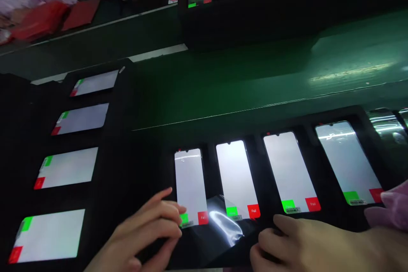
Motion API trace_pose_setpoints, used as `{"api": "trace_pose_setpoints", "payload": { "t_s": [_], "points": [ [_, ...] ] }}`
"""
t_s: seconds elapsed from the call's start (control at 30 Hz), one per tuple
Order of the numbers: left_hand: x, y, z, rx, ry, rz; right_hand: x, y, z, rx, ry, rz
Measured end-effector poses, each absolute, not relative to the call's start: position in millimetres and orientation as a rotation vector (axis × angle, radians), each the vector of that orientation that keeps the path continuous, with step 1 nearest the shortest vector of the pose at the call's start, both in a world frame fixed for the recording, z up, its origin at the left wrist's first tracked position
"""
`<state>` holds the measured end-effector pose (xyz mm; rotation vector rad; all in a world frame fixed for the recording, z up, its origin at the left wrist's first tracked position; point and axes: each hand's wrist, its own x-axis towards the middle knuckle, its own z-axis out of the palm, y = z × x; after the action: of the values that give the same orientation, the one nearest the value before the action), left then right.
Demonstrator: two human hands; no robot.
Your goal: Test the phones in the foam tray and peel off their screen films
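White-screened smartphone (191,178), leftmost in the black tray (153,161), is placed just ahead of the left hand (151,226), the nearer one; its long axis is pointed away from the body. Left fingers are loosely spread, one tip by the green button (184,220). Half curled is the right hand (293,242); whether clear film (225,228) is pinched by it cannot be told.

Black tray (262,170): 4 lit phones (235,178), green blocks (231,211) and red blocks (254,211) toward near edge. Left hand (149,225) at left end, fingertips (174,214) over 1st phone's (191,182) near corner. Right hand (296,238) by near edge, beside 3rd phone (291,170). Clear film (228,226) between hands, grip unclear. 2nd tray (111,144) past left edge: 4 more lit phones (68,166).
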<state>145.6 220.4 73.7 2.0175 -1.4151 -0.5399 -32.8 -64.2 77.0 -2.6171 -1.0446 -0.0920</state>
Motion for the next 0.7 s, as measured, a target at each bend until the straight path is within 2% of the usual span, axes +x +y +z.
{"api": "trace_pose_setpoints", "payload": {
  "t_s": [0.07, 0.23, 0.33, 0.47, 0.57, 0.7],
  "points": [
    [162.8, 209.4, 73.3, 1.978, -1.419, -0.489, -26.2, -63.4, 74.9, -2.585, -1.258, 0.015],
    [185.0, 187.3, 56.1, 2.191, -1.18, -0.201, -13.0, -60.7, 65.5, -2.633, -1.061, -0.11],
    [193.9, 185.7, 45.0, 2.565, -0.856, -0.03, 10.4, -68.3, 56.3, -2.646, -0.794, -0.182],
    [198.9, 183.6, 39.6, 2.645, -0.568, -0.192, 52.5, -96.0, 53.4, -2.357, -0.157, 0.047],
    [197.1, 179.9, 35.5, 2.637, -0.637, -0.141, 69.5, -114.0, 62.1, -2.057, 0.168, 0.126],
    [194.5, 178.5, 22.3, 2.622, -0.85, -0.021, 66.8, -121.2, 73.5, -1.95, 0.289, 0.088]
  ]
}}
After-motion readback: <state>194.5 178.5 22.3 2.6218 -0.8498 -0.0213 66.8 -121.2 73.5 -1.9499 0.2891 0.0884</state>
